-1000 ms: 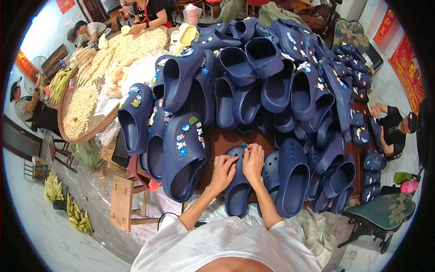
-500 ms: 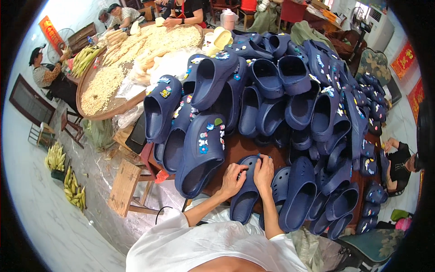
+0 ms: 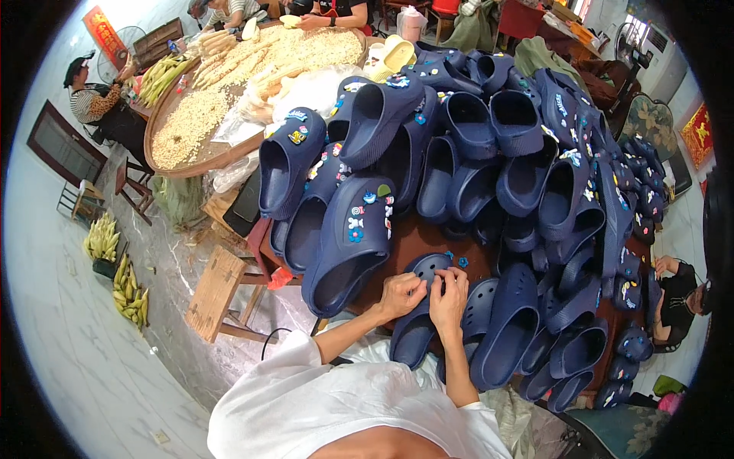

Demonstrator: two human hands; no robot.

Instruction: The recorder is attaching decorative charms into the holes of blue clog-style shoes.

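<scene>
A plain navy clog [image 3: 414, 335] lies on the brown desk [image 3: 413, 236] directly in front of the person in the white shirt [image 3: 352, 413], its toe pointing away and its open heel toward the wearer. Both hands work over its perforated upper. The left hand [image 3: 402, 297] is on the left side with its fingers curled in, while the right hand [image 3: 449, 300] comes from the right with bent fingers, and their fingertips almost meet. Each grip looks drawn together, but whether either one pinches something small cannot be told, since the fingers hide the spot.

A blue flower charm [image 3: 462, 262] lies on the desk just beyond the right hand. To the left stands a decorated clog [image 3: 344, 229] (its upper carries a green piece, a blue flower and several other charms), and close on the right lies a holed clog [image 3: 481, 306] beside a larger clog [image 3: 505, 329]. Behind them rises a heap of navy clogs [image 3: 466, 183]. Farther left, a round tray [image 3: 206, 170] holds pale corn kernels [image 3: 186, 130], near a wooden stool [image 3: 214, 294].
</scene>
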